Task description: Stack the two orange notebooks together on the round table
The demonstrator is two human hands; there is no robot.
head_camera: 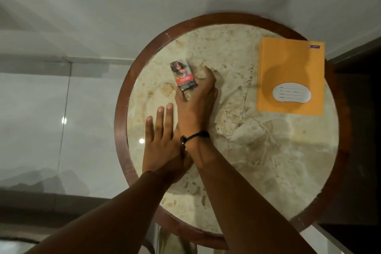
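Observation:
An orange notebook with a white label lies flat at the far right of the round marble table, its far corner over the wooden rim. I cannot tell whether a second notebook lies under it. My right hand, with a black cord at the wrist, is well left of the notebook and grips a small printed box resting on the table. Beside and partly under that wrist, my left hand lies flat on the marble with fingers apart, holding nothing.
The table has a raised dark wooden rim. Glossy pale floor tiles spread to the left and beyond. A dark surface borders the table on the right.

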